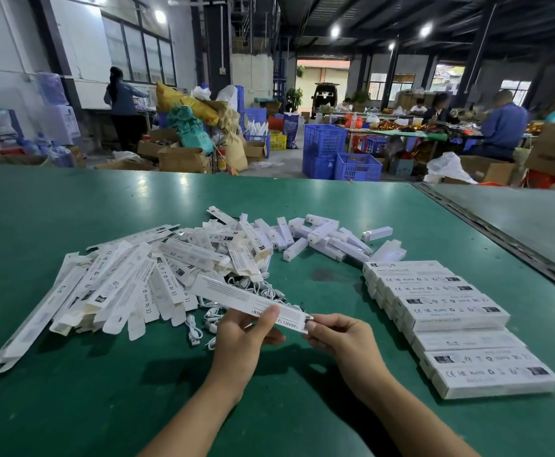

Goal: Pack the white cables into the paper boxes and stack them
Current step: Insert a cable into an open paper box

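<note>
Thumb and fingers of the left hand pinch the middle of a long white paper box above the counter; the right hand pinches its near end. White cables lie on the counter behind, beside a heap of open boxes; stacked boxes sit at right.

- The left hand gripped a paper box, with the thumb pressed flat on top and the fingers curled beneath.
- The right hand pinched the near end of the same box between the thumb and bent fingertips, knuckles facing up.
- Both bare forearms reached in from the bottom edge and converged, leaving the hands near each other but apart.
</note>
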`<state>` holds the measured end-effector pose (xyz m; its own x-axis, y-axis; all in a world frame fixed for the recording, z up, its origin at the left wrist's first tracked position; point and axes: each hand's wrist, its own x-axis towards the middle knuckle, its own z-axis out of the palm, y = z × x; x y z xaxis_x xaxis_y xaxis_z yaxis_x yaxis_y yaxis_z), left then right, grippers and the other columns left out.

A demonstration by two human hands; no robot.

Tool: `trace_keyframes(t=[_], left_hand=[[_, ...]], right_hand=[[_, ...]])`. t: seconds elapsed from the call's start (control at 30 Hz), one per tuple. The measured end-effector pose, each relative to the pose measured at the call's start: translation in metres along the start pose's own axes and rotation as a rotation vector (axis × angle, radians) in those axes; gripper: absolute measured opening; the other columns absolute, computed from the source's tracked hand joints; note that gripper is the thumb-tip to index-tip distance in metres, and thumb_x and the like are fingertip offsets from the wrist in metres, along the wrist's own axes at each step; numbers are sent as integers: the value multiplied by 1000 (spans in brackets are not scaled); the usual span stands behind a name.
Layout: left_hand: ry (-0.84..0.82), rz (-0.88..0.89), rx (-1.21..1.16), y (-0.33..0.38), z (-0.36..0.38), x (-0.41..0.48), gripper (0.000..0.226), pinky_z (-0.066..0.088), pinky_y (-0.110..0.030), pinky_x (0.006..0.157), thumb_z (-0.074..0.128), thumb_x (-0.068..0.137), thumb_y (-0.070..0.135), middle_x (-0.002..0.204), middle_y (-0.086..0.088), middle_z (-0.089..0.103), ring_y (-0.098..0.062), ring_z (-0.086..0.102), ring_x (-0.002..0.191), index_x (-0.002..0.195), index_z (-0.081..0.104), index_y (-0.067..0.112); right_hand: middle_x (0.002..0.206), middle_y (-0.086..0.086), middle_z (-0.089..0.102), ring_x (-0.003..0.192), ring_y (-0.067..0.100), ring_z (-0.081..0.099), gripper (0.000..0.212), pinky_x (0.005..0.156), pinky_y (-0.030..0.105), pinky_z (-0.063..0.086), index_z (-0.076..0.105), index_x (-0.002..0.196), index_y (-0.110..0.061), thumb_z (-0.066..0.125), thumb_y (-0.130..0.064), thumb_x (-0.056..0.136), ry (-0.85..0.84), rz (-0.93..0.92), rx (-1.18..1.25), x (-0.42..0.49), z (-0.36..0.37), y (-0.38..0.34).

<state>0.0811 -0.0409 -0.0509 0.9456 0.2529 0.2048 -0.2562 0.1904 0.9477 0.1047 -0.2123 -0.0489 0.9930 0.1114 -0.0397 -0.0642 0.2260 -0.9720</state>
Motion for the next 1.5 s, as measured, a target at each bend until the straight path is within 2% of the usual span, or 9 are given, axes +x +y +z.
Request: trace_keyframes(t=[0.37, 0.63, 0.83, 0.93, 1.03, 1.2, 1.3, 1.4, 1.5], left_hand=[[42, -52, -39, -1, -1, 2, 35, 57, -26, 60, 73, 77, 31, 85, -12, 76, -23, 70, 62, 99, 67, 4], [-12, -91, -22, -2, 1, 1, 33, 55, -25, 55, 72, 78, 31, 83, -8, 75, -17, 65, 58, 99, 67, 7], [-14, -78, 20, -5, -2, 4, 49, 54, -24, 56, 70, 72, 49, 73, -8, 70, -13, 58, 55, 91, 70, 3], [-19, -48, 49, -6, -3, 4, 48, 51, -23, 55, 67, 73, 54, 66, -4, 65, -12, 55, 55, 86, 70, 8], [-3, -10, 120, -7, -5, 4, 53, 50, -21, 56, 65, 72, 57, 60, 3, 63, -10, 56, 54, 103, 65, 13], [-34, 29, 113, -11, -3, 5, 85, 53, -20, 61, 70, 75, 44, 76, 3, 74, -9, 64, 59, 141, 18, 47], [-128, 104, 171, -12, -3, 4, 70, 53, -21, 67, 68, 81, 47, 89, 2, 75, -10, 68, 71, 144, 37, 42], [-241, 122, 296, -11, -5, 2, 75, 51, -19, 83, 67, 74, 75, 105, 11, 74, -5, 69, 96, 141, 48, 47], [-265, 145, 356, -9, -4, 0, 75, 48, -12, 80, 66, 68, 82, 96, 20, 71, -1, 67, 91, 136, 48, 57]], right_hand=[[73, 6, 73, 64, 6, 59, 28, 65, 16, 49, 79, 77, -7, 82, -30, 62, -75, -82, -129, -3, -1, -1], [62, -5, 56, 57, 5, 43, 8, 57, 13, 37, 79, 88, -10, 72, -14, 85, -143, -92, -155, 1, -3, 3], [63, -6, 66, 55, 3, 51, 14, 56, 14, 40, 72, 67, -13, 83, -14, 74, -25, -179, -293, -2, -2, 0], [63, -9, 56, 54, 2, 43, 30, 52, 15, 36, 59, 74, -22, 88, -19, 69, 140, -402, -558, -2, 0, 3], [73, -10, 59, 63, 1, 50, 26, 57, 10, 38, 61, 81, -24, 85, -15, 74, 89, -687, -745, -4, 0, 5], [73, -10, 62, 65, -1, 52, 16, 60, 9, 41, 63, 79, -16, 79, -17, 79, 44, -817, -795, -4, 3, 11], [71, -8, 63, 65, 5, 54, 19, 60, 17, 46, 61, 78, -13, 80, -16, 78, 64, -824, -804, -3, 4, 11], [69, -10, 63, 64, 5, 57, 25, 59, 14, 46, 59, 77, -13, 83, -16, 76, 88, -808, -748, -4, 2, 8], [69, -8, 64, 63, 7, 59, 27, 58, 19, 49, 60, 76, -11, 76, -32, 79, 52, -830, -735, -7, 4, 5]])
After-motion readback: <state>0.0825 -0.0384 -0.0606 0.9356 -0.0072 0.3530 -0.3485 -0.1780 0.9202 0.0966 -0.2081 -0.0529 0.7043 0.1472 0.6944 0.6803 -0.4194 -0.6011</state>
